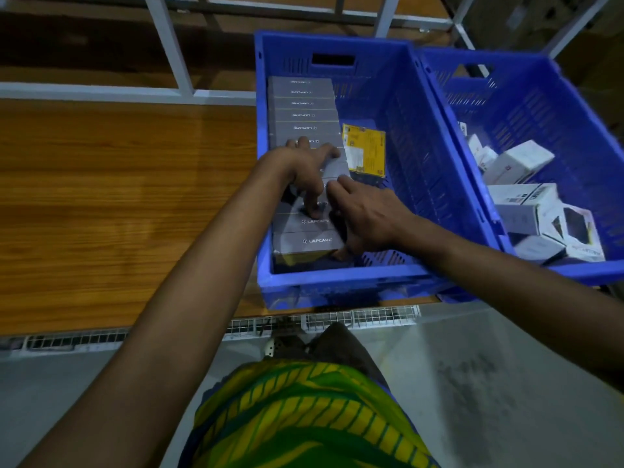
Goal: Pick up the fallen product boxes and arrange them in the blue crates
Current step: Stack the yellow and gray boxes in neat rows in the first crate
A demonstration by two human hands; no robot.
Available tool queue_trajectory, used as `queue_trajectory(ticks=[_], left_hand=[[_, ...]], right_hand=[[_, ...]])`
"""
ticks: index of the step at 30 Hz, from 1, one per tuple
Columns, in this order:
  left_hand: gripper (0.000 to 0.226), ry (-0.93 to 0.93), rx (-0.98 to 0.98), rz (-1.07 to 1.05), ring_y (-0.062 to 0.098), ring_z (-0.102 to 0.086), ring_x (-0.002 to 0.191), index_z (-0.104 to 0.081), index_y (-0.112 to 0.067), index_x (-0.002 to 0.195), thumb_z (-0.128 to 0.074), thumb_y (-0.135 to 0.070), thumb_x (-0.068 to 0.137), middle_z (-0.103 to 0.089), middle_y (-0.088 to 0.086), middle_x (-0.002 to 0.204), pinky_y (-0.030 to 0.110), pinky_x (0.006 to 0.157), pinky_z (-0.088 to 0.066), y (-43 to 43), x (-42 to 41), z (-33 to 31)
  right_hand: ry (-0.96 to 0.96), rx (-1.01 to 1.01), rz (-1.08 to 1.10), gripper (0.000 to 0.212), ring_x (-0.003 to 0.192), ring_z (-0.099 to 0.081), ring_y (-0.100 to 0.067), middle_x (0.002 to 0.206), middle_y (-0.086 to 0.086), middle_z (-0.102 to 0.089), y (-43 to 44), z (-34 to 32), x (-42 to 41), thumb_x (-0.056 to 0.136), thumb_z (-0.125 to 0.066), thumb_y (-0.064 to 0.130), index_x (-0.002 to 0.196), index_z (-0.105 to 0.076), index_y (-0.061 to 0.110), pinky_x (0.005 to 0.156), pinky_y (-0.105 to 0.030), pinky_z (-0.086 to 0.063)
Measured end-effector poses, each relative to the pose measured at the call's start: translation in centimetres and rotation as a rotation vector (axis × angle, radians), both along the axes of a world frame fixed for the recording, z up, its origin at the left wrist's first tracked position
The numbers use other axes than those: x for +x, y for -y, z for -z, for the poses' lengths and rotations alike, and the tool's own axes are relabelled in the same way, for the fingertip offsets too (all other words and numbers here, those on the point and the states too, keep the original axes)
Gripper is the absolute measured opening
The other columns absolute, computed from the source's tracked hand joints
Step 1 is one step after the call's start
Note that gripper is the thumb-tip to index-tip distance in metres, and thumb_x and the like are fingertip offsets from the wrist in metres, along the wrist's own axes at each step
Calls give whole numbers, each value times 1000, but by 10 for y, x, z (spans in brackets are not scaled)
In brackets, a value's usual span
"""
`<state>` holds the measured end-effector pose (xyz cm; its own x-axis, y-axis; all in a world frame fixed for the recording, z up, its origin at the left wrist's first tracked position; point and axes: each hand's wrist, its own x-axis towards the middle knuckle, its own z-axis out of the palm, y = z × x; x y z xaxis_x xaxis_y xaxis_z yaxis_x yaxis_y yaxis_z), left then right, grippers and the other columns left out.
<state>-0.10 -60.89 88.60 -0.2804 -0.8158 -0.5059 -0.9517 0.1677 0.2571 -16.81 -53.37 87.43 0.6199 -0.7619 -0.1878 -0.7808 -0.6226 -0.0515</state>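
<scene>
A wooden shelf (118,197) set in a white metal frame (169,45) carries two blue crates side by side, their walls touching, above a grey floor (472,366).

The left blue crate (337,275) holds a row of grey LAPCARE boxes (304,114) standing on edge along its left wall, from the far wall nearly to the near one. A yellow box (364,150) stands just beside the row, on its right, about halfway along. The right blue crate (540,96) holds white product boxes (516,163) lying jumbled at all angles.

Both bare hands reach into the left crate, over the middle of the row. The left grip (304,170) is spread across a tilted grey box (336,170) that lies on top of the row. Its fingers are bent over the far edge and its thumb is pressed down on the near side, so it clasps that box. The right grip (364,214) lies against the right ends of the boxes, its fingertips (337,187) curled onto the tops beside the left thumb. Blur there hides whether it holds a box or only touches, so I cannot tell.

At the bottom, the person's green and yellow striped garment (304,417) shows.
</scene>
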Motion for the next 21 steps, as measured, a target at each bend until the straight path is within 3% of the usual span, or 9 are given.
queue_trajectory(ticks=[4, 7, 9, 11, 14, 16, 17, 19, 21], left_hand=[[160, 14, 84, 86, 44, 2, 147, 5, -51, 152, -101, -42, 33, 3, 15, 159, 59, 102, -45, -10, -3, -6], [174, 181, 4, 147, 40, 11, 149, 15, -43, 154, -96, -58, 21, 13, 9, 162, 67, 115, -15, -18, -8, -3], [174, 195, -8, 135, 38, 15, 149, 14, -44, 154, -95, -59, 19, 15, 7, 163, 69, 115, -5, -19, -9, -2], [172, 178, -3, 112, 38, 13, 148, 13, -46, 153, -97, -55, 21, 15, 6, 162, 68, 115, -5, -19, -9, -5], [169, 179, -16, 102, 39, 9, 148, 13, -44, 154, -97, -54, 25, 12, 8, 162, 67, 116, -9, -21, -8, -7], [170, 169, -14, 95, 40, 8, 148, 12, -47, 153, -96, -55, 22, 11, 7, 162, 70, 115, -10, -22, -7, -7], [170, 161, -17, 92, 40, 8, 147, 11, -48, 153, -96, -55, 20, 9, 6, 162, 71, 114, -11, -22, -6, -8], [168, 142, -10, 85, 40, 5, 147, 8, -52, 151, -96, -54, 19, 6, 6, 160, 71, 113, -12, -22, -5, -8], [166, 118, -3, 67, 39, 5, 147, 6, -55, 150, -97, -51, 21, 5, 6, 160, 69, 114, -12, -22, -3, -9]], right_hand=[[10, 7, 194, 107, 96, -56, -30, 119, -4, -38, 1, 14, 0, 44, -86, 70, 115, -32, 11, 56, -38, -35], [-12, 61, 226, 109, 99, -55, -32, 122, -6, -33, -2, 20, 7, 46, -88, 69, 118, -30, 11, 61, -40, -39], [-23, 168, 225, 107, 100, -53, -29, 124, -6, -31, 0, 10, 15, 47, -90, 66, 118, -30, 13, 68, -39, -40], [-40, 432, 232, 97, 100, -51, -20, 121, -1, -39, 15, -19, 13, 47, -93, 61, 113, -34, 21, 75, -37, -45], [81, 772, 339, 46, 91, -65, -17, 105, -1, -61, 72, -56, -4, 77, -87, 30, 104, -51, 23, 82, -44, -60], [224, 620, 478, 17, 93, -66, -23, 97, -5, -66, 116, -49, -13, 93, -70, 12, 104, -58, 17, 76, -44, -60], [226, 474, 519, 16, 96, -65, -26, 99, -6, -66, 135, -39, -14, 94, -63, 8, 110, -61, 12, 73, -41, -58], [116, 254, 557, 38, 114, -59, -33, 122, -13, -63, 165, -8, -18, 93, -61, 9, 130, -58, 3, 88, -42, -52], [-23, 220, 554, 65, 136, -43, -36, 150, -19, -43, 183, 21, -22, 89, -71, 20, 146, -43, 4, 109, -43, -41]])
